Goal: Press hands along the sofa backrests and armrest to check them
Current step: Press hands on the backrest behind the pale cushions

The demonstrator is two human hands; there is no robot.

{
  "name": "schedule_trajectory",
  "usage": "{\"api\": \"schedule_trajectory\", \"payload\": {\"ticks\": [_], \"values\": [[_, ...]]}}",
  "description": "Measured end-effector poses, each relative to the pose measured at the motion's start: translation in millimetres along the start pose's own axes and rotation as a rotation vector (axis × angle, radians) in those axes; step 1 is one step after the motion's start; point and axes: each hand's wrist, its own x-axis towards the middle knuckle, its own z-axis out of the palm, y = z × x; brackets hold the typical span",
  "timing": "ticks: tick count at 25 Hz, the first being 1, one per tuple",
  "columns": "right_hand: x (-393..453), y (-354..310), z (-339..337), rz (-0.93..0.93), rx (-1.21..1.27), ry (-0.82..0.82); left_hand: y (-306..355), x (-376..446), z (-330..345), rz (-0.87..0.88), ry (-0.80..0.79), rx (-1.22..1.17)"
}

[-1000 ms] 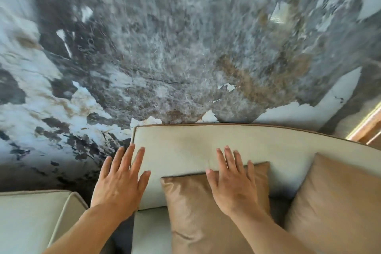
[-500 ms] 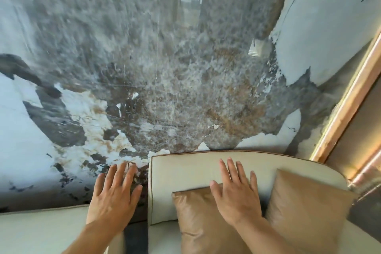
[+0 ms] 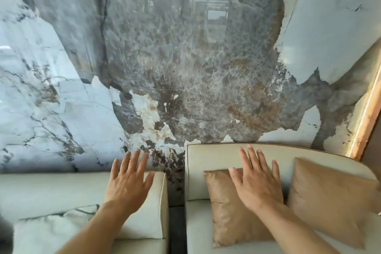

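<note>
Marble wall: grey, white and rust veining, fills the view from 9 through 12 to 3 o'clock. More of it shows than half a second ago; the view has drawn back and swung left.

Right sofa backrest: cream, piped edge, at 4 o'clock, top edge against the wall.

Left sofa backrest: cream, lower, at 8 o'clock; a dark gap parts it from the right section. A second ago only its corner showed.

Tan cushion: leans at 4 o'clock, far right.

Smaller tan cushion: at 5 o'clock, propped on the right backrest.

Marbled cushion: at 7 o'clock, low.

Right hand: fingers spread, palm over the smaller cushion's top edge, fingertips on the right backrest. Placement matches the earlier frames.

Left hand: fingers spread, holding nothing. A second ago it lay at the right backrest's left edge; now it sits over the left backrest's right end, fingertips past the top edge. Whether it presses or hovers, I cannot tell.

Reading: the check appears to be passing to the left section; armrest not in view.
</note>
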Motion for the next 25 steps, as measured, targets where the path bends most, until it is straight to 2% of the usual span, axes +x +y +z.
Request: {"api": "schedule_trajectory", "payload": {"ticks": [6, 14, 19, 25], "values": [[-44.2, -30.1, -24.9, -0.016, 0.042, -0.019, -42.5, -49.9, -39.1, -0.043, 0.044, 0.052], [-51.4, -88.2, -22.0, -0.054, 0.085, -0.019, -111.1, -73.1, -74.6, -0.072, 0.04, 0.132], [-56.0, -171.6, -3.6, -0.103, 0.095, -0.024, -191.4, -79.9, -66.9, -0.097, 0.036, 0.095], [-55.6, -293.7, 29.2, -0.051, 0.036, -0.063, -303.6, -35.2, -23.2, 0.006, 0.014, 0.035]]}}
